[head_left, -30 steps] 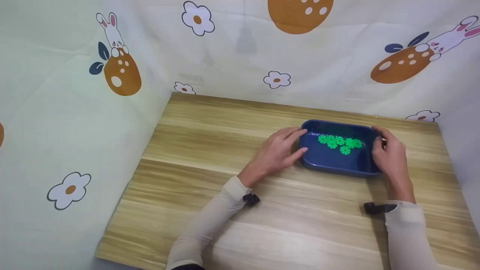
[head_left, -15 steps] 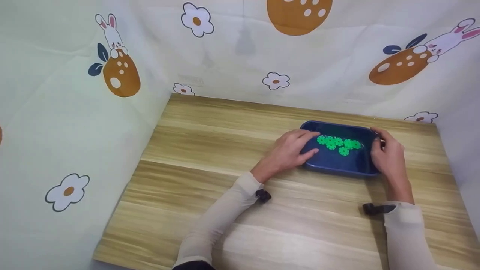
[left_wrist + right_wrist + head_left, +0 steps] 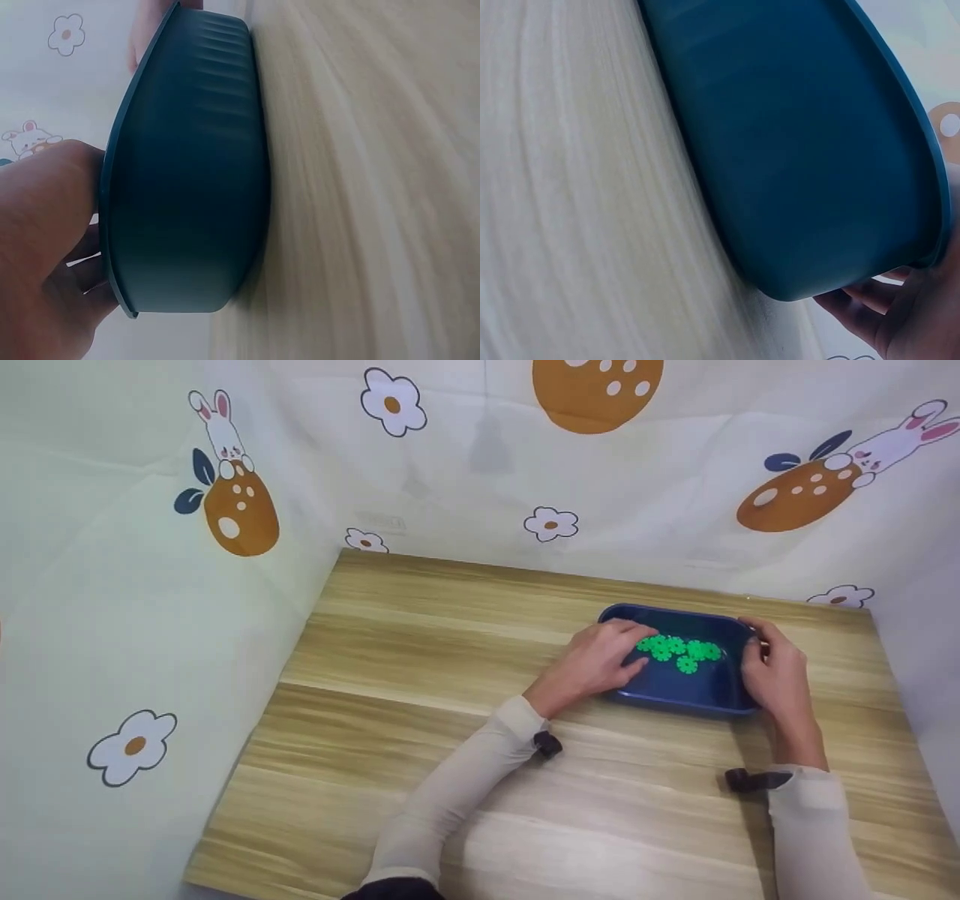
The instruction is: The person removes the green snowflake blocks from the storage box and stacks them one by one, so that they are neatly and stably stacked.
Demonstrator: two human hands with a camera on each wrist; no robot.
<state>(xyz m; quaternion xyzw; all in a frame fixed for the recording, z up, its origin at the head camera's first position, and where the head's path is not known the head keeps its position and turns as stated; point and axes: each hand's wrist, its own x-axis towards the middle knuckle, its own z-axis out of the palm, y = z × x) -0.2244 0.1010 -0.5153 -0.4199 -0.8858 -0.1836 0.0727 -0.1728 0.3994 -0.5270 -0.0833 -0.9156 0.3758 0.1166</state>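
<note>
A dark blue rectangular tray point(image 3: 682, 690) sits on the right half of the table. In it lie several small green flower-shaped discs point(image 3: 687, 664), loosely clustered. My left hand point(image 3: 596, 656) reaches over the tray's left rim, thumb and fingers apart, its fingertips beside the leftmost discs; whether they touch one cannot be made out. With the thumb inside and fingers outside, my right hand point(image 3: 780, 667) grips the right end wall. The left wrist view shows the tray's outer side point(image 3: 187, 165) hiding the discs. Curled fingers point(image 3: 851, 307) reach round the tray's end in the right wrist view.
The wood-grain table point(image 3: 420, 660) extends to the left and in front of the tray. A pale cloth wall point(image 3: 450, 465) printed with flowers and rabbits rises close behind the tray, and others stand at both sides.
My left hand has moved right, from the tray's left rim to over its inside, close to the discs. The right hand keeps its grip, and the tray stays in place.
</note>
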